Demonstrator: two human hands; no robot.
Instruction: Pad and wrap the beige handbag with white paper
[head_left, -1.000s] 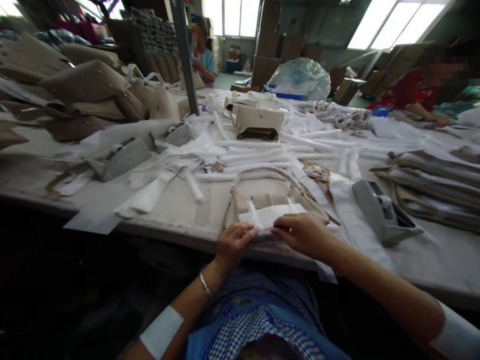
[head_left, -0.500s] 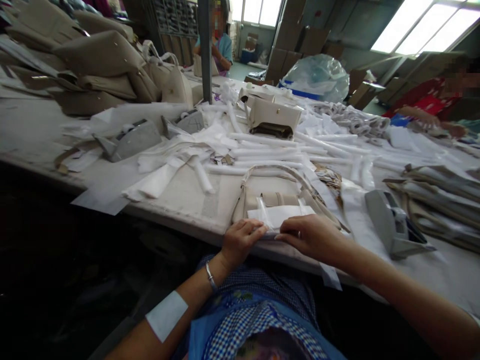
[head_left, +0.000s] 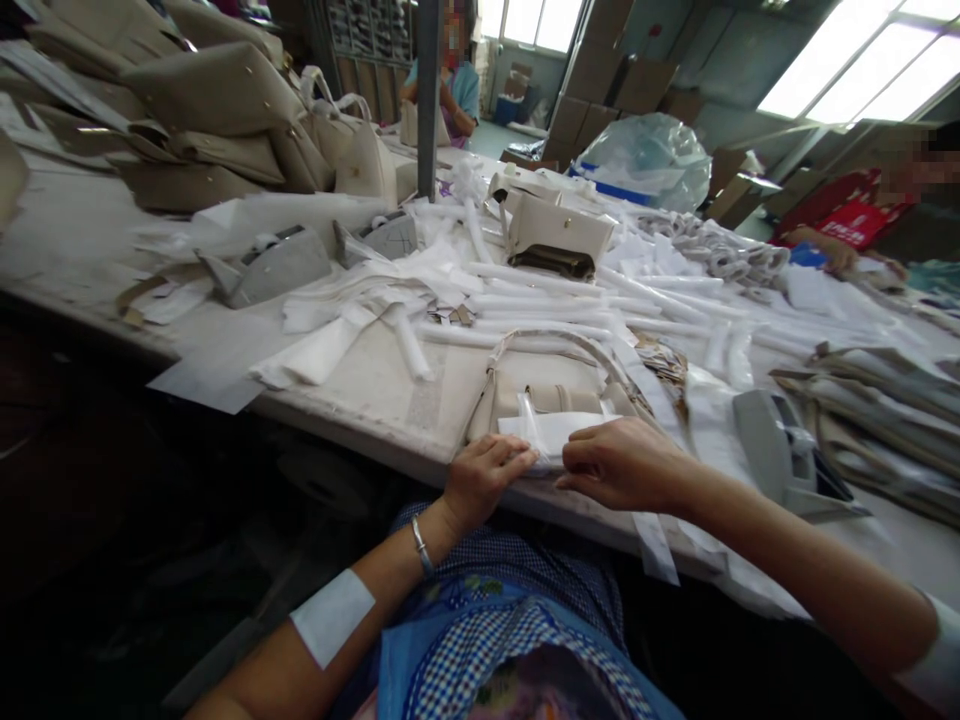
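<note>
A beige handbag [head_left: 551, 398] lies at the table's front edge, its handle arched toward the far side. Over its near part is a white sheet [head_left: 559, 428], crossed by clear strips [head_left: 531, 420] that look like tape. My left hand [head_left: 486, 478] is closed at the near left corner of the bag, thumb and fingers pressed together on its edge. Just right of it, my right hand [head_left: 619, 462] is curled closed over the sheet's right part. Whatever its fingers pinch is hidden. A grey tape dispenser [head_left: 780, 445] stands to the right.
Two more grey dispensers, one in front [head_left: 281, 265], stand left. White rolled paper [head_left: 540, 305] covers the table's middle, with another beige bag [head_left: 559, 232] behind. Beige bags [head_left: 214, 90] are heaped far left. A metal post [head_left: 427, 100] rises mid-table. Two people work across and at right.
My right hand has lifted slightly and curled more tightly. My left hand stays at the bag's corner. The whole view has shifted a little.
</note>
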